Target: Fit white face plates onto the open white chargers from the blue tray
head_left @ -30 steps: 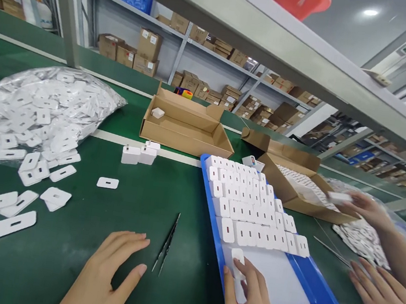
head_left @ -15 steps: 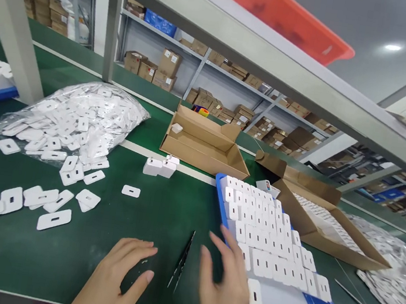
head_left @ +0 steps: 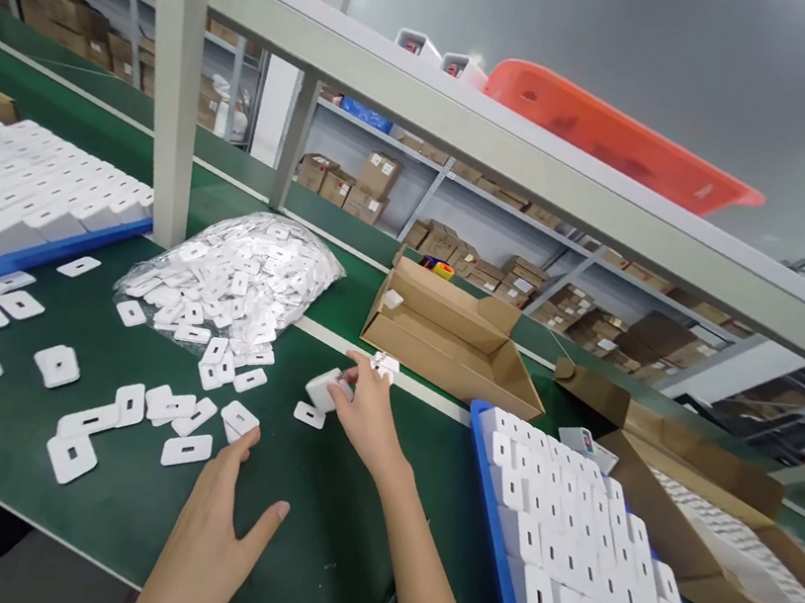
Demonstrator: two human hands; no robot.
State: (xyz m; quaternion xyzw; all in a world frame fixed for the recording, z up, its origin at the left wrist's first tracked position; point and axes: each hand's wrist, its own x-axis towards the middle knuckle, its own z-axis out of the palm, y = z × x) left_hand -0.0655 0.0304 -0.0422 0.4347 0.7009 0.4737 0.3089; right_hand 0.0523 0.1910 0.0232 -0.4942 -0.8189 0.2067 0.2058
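My right hand [head_left: 366, 414] grips a white charger block [head_left: 324, 389] between thumb and fingers, just above the green mat. A second small white piece [head_left: 385, 367] lies beyond my fingertips, partly hidden. A white slotted card [head_left: 310, 414] lies just below the block. My left hand [head_left: 209, 536] rests open on the mat, its fingertips near a loose scatter of similar slotted cards [head_left: 187, 449]. Behind those cards sits a clear plastic bag [head_left: 229, 282] full of more cards.
A blue tray [head_left: 497, 544] packed with white blocks stands to the right. Another blue tray [head_left: 33, 263] lies at the left. An open cardboard box [head_left: 453, 339] and a larger carton [head_left: 696, 528] stand beyond. A metal shelf upright [head_left: 178, 60] rises from the bench.
The view has swung left. My right hand has moved from the blue tray to the white blocks and now holds one. The other person's hands have gone from view.
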